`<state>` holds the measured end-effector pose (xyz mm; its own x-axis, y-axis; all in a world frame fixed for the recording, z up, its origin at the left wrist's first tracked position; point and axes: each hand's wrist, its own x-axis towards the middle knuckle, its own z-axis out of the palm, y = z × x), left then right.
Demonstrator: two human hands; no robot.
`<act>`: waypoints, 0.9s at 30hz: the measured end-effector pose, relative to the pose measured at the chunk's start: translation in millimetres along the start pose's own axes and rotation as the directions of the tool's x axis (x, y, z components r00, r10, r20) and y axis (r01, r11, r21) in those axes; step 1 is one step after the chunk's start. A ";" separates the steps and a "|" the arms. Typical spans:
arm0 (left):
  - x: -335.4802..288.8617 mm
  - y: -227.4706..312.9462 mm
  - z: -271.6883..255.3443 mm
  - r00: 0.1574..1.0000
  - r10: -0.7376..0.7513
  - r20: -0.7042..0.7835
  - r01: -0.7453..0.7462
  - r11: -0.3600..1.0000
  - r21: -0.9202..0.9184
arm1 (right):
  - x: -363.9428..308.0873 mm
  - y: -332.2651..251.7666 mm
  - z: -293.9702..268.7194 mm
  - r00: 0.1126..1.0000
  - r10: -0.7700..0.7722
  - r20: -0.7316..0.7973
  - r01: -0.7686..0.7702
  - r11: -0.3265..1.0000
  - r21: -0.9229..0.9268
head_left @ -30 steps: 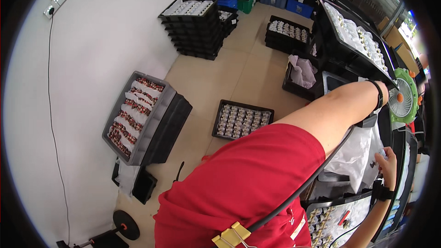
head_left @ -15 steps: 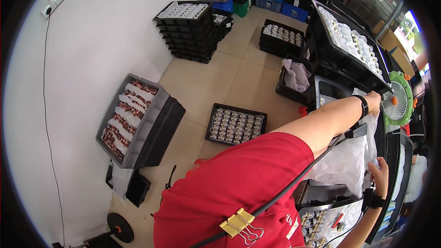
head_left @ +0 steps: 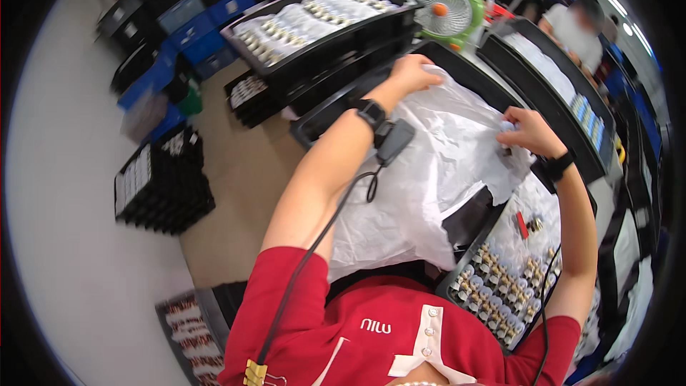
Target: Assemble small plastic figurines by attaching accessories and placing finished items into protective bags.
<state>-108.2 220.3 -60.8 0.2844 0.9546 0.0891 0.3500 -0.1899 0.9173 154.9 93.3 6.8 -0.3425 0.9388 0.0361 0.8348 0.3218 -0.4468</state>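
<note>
A large, thin white plastic sheet (head_left: 400, 193), possibly a bag, hangs crumpled in front of my chest. My left hand (head_left: 416, 75) pinches its far edge, near the green fan. Farther right, my right hand (head_left: 527, 133) is closed on the sheet's right side; a small pale-blue thing shows at its fingers, too small to name. Below the sheet, a black tray (head_left: 468, 225) is partly covered. To the lower right, another tray holds rows of small metal parts with pale round tops (head_left: 493, 293). A red-handled tool (head_left: 522, 225) lies on the plastic there.
A black crate (head_left: 336, 36) of lined-up small parts stands beyond my left hand, beside a green fan (head_left: 443, 7). More crates (head_left: 550, 93) run along the right, with a person (head_left: 575, 32) behind them. Stacked trays (head_left: 164, 189) and blue bins (head_left: 204, 32) stand on the left.
My view and body have turned right toward the bench. The plastic sheet has been raised and spread between my hands; both hands keep their hold on it.
</note>
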 end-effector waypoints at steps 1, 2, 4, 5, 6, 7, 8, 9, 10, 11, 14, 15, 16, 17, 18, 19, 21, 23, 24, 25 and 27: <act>2.1 -3.5 -2.6 1.000 0.007 0.010 -0.007 0.999 -0.033 | 2.2 1.0 0.2 0.999 0.029 0.027 -0.030 0.999 0.016; 4.8 -6.4 -3.2 1.000 0.013 0.017 -0.012 0.998 -0.069 | 4.6 -0.7 0.3 0.997 0.056 0.055 -0.058 0.998 0.030; 7.4 -5.8 3.0 1.000 0.015 0.017 -0.013 0.994 -0.111 | 7.8 8.5 3.2 0.999 0.045 0.015 -0.044 0.996 -0.083; 8.1 -2.6 6.2 0.998 0.037 -0.051 -0.035 0.999 0.042 | 9.1 10.8 3.5 0.994 0.105 0.023 -0.102 0.991 -0.090; 9.0 1.1 11.1 0.990 0.071 -0.118 -0.048 0.980 0.193 | 10.0 16.7 3.6 0.992 0.122 0.013 -0.121 0.989 -0.090; 10.0 1.8 14.5 0.989 0.042 -0.140 -0.030 0.996 0.087 | 12.5 19.8 5.1 0.994 0.109 -0.006 -0.109 0.987 -0.117; 15.2 -0.7 16.3 0.990 0.050 -0.132 -0.038 0.996 0.086 | 16.1 22.8 5.8 0.995 0.094 -0.023 -0.097 0.984 -0.147; 22.2 -5.2 17.6 0.978 0.086 -0.192 -0.081 0.996 0.032 | 21.4 25.5 5.0 0.996 0.091 -0.018 -0.093 0.978 -0.188; 28.5 -8.5 18.2 0.960 0.115 -0.254 -0.124 0.992 -0.020 | 27.4 26.0 4.9 0.997 0.064 -0.042 -0.072 0.970 -0.233; 34.9 -11.9 17.4 0.961 0.121 -0.248 -0.131 0.991 -0.023 | 33.8 25.5 4.7 0.996 0.072 -0.047 -0.082 0.957 -0.277; 52.3 -21.2 11.6 0.967 0.068 -0.246 -0.066 0.998 0.014 | 59.8 26.7 2.3 0.990 0.132 -0.055 -0.143 0.915 -0.378; 57.1 -22.0 9.1 0.935 0.212 -0.285 -0.154 0.965 0.211 | 69.7 23.5 0.2 0.989 0.143 -0.045 -0.149 0.916 -0.371; 59.8 -25.5 5.1 0.887 0.352 -0.297 -0.217 0.888 0.406 | 81.7 21.6 2.3 0.988 0.149 -0.030 -0.150 0.921 -0.360; 59.6 -22.6 9.4 0.909 0.342 -0.239 -0.249 0.904 0.347 | 89.5 28.0 3.9 0.982 0.185 -0.041 -0.187 0.917 -0.353; 55.8 -21.6 16.9 0.910 0.347 -0.226 -0.261 0.904 0.337 | 96.1 34.5 8.6 0.974 0.219 -0.050 -0.223 0.912 -0.345; 51.1 -25.0 18.3 0.890 0.417 -0.186 -0.316 0.857 0.407 | 104.4 36.5 16.1 0.966 0.249 -0.066 -0.256 0.903 -0.345; 41.2 -28.1 25.5 0.845 0.527 -0.090 -0.424 0.764 0.487 | 113.0 47.4 28.2 0.950 0.299 -0.088 -0.310 0.882 -0.355; 31.4 -32.1 23.7 0.848 0.529 -0.015 -0.455 0.742 0.492 | 117.9 55.9 39.4 0.945 0.309 -0.105 -0.326 0.877 -0.354; 29.9 -32.9 23.2 0.847 0.529 0.058 -0.484 0.721 0.496 | 119.0 61.7 43.4 0.930 0.358 -0.084 -0.357 0.827 -0.435; 28.7 -37.4 19.1 0.769 0.638 0.042 -0.561 0.641 0.523 | 120.6 59.6 45.7 0.915 0.398 -0.068 -0.374 0.773 -0.512; 31.4 -43.0 12.8 0.770 0.634 0.063 -0.562 0.630 0.536 | 126.4 56.4 44.7 0.912 0.407 -0.048 -0.373 0.776 -0.509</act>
<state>-102.9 255.5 -102.5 0.4977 0.6004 0.6259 0.5388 -0.7796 0.3194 139.4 224.6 -53.8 0.0484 0.9932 -0.1063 0.9947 -0.0382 0.0951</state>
